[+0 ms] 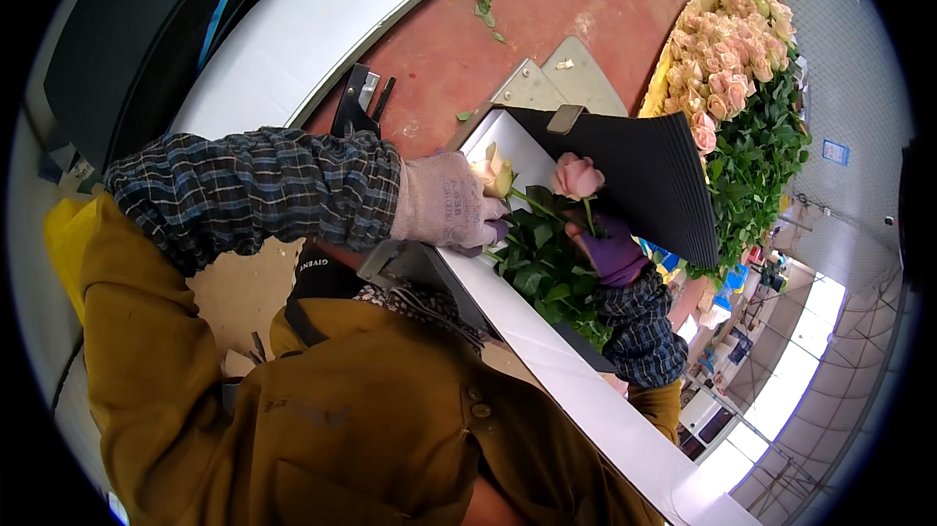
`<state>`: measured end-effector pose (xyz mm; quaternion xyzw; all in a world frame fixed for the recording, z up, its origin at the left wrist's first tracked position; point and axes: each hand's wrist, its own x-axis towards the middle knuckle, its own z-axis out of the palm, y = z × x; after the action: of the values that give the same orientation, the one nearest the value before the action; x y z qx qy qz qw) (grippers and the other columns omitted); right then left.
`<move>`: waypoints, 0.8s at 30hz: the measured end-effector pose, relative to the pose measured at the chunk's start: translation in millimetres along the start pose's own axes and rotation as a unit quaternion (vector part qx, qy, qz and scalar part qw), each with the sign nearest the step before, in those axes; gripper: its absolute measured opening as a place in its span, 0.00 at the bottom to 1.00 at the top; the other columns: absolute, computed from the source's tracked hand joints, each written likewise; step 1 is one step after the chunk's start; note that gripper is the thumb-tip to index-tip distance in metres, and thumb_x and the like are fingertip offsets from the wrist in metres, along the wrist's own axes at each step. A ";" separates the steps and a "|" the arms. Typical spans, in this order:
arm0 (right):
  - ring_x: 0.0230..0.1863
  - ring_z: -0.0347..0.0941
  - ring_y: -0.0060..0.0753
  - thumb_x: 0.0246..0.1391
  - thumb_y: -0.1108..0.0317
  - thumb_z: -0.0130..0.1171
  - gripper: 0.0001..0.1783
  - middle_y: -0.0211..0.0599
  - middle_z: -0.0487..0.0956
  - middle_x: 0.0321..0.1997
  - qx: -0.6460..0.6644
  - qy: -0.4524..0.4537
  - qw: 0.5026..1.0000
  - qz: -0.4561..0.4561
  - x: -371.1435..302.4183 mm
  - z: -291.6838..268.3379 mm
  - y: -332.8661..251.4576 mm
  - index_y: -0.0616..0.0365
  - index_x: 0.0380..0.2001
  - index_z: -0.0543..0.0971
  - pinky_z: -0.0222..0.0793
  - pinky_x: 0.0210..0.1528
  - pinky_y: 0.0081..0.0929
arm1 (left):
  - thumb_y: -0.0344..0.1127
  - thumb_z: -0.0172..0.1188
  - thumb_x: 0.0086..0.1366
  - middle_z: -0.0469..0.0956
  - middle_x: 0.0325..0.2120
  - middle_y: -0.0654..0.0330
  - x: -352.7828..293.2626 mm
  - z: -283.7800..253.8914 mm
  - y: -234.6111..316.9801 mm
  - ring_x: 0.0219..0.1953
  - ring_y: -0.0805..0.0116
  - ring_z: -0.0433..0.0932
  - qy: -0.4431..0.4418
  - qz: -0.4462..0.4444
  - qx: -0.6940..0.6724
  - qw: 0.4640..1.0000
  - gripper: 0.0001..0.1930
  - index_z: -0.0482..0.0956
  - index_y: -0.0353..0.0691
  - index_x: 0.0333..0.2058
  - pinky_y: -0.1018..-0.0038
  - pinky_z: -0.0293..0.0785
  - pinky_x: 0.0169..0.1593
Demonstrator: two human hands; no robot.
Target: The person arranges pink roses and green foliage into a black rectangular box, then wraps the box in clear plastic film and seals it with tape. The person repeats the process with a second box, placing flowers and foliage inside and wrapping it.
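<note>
My left hand (449, 202), in a pale glove with purple fingertips, is closed beside a cream rose (495, 175) over a white-lined trough (527, 148). What its curled fingers hold is hidden. The cream rose's stem slants down to the right into dark green leaves (547, 267). At the right, my right hand (615, 251) in a purple glove closes around the stem of a pink rose (578, 177), just below its bloom. The leafy stems lie between both hands, along a long white board (586, 394).
A black ribbed sheet (634, 150) with a metal clip (566, 119) rises behind the roses. Peach roses (727, 58) in yellow wrapping lie at the far right. Loose leaves (485, 11) lie on the reddish tabletop (439, 67). A black stapler-like tool (359, 101) is beyond my left forearm.
</note>
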<state>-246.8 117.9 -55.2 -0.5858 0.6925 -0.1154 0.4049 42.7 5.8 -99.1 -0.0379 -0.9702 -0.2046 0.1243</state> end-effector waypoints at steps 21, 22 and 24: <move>0.40 0.76 0.41 0.45 0.68 0.64 0.16 0.40 0.79 0.37 -0.153 0.064 0.984 -0.058 -5.7 7.3 -34.9 0.57 0.40 0.78 0.71 0.41 0.30 | 0.43 0.53 0.59 0.72 0.52 0.63 5.0 -0.3 4.5 0.30 0.68 0.80 -0.005 -0.025 0.022 0.999 0.13 0.76 0.49 0.41 0.68 0.75 0.22; 0.40 0.75 0.42 0.45 0.68 0.64 0.15 0.41 0.78 0.36 -0.183 0.106 0.975 -0.070 -7.9 11.2 -48.5 0.58 0.39 0.78 0.71 0.39 0.31 | 0.43 0.53 0.59 0.71 0.52 0.65 6.8 -4.8 5.5 0.29 0.70 0.80 -0.026 -0.029 0.041 0.998 0.12 0.76 0.49 0.40 0.72 0.75 0.22; 0.37 0.74 0.45 0.44 0.68 0.64 0.14 0.43 0.77 0.34 -0.242 0.166 0.949 -0.115 -5.5 20.9 -61.1 0.58 0.36 0.77 0.70 0.37 0.33 | 0.43 0.53 0.59 0.71 0.52 0.65 9.0 -4.8 4.8 0.29 0.70 0.80 -0.032 -0.029 0.039 0.998 0.12 0.76 0.49 0.40 0.72 0.75 0.22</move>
<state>-188.5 112.0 -27.5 -0.7143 0.6852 -0.0851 0.1144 35.7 8.4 -90.6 -0.0116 -0.9817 -0.1685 0.0884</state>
